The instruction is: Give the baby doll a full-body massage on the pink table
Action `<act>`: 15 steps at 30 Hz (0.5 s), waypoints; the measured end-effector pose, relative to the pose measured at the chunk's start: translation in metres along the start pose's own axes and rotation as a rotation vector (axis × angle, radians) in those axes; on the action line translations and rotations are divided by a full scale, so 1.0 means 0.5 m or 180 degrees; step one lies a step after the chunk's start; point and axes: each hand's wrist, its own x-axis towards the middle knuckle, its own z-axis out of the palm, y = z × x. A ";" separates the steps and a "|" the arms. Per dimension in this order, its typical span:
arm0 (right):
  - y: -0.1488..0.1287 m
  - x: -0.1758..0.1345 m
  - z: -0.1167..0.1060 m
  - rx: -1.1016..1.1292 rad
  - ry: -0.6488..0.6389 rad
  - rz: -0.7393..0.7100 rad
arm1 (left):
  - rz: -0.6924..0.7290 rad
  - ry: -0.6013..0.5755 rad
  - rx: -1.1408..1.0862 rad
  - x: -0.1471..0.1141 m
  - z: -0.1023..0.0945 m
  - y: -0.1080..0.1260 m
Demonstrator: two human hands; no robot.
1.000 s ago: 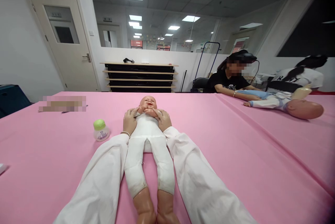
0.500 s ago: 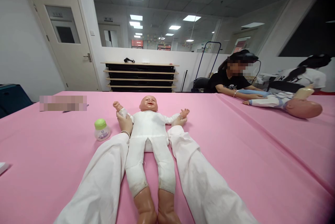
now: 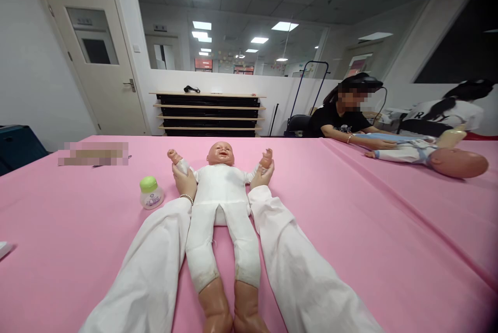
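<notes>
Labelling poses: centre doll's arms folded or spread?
Spread: the left hand and right hand hold the arms out, one on either side of the doll's body.

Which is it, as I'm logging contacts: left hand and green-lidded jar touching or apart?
Apart: the head view shows pink cloth between left hand and jar.

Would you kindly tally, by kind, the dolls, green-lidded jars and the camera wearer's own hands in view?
Dolls: 2 (near doll, far doll)
Green-lidded jar: 1
Wearer's hands: 2 (left hand, right hand)
Total: 5
</notes>
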 end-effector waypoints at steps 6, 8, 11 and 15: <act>0.010 -0.023 -0.025 0.0361 -0.0256 -0.0568 | -0.0107 0.0025 -0.0124 -0.013 -0.009 0.048; 0.001 -0.020 -0.021 0.0455 -0.0492 -0.0871 | 0.0159 -0.0120 -0.0114 -0.014 -0.010 0.049; -0.007 -0.016 -0.023 0.0469 -0.0602 -0.0974 | 0.0569 -0.0382 -0.0049 -0.012 -0.008 0.044; -0.011 -0.015 -0.031 0.0432 -0.0726 -0.0992 | 0.0973 -0.0556 -0.0008 -0.007 -0.002 0.035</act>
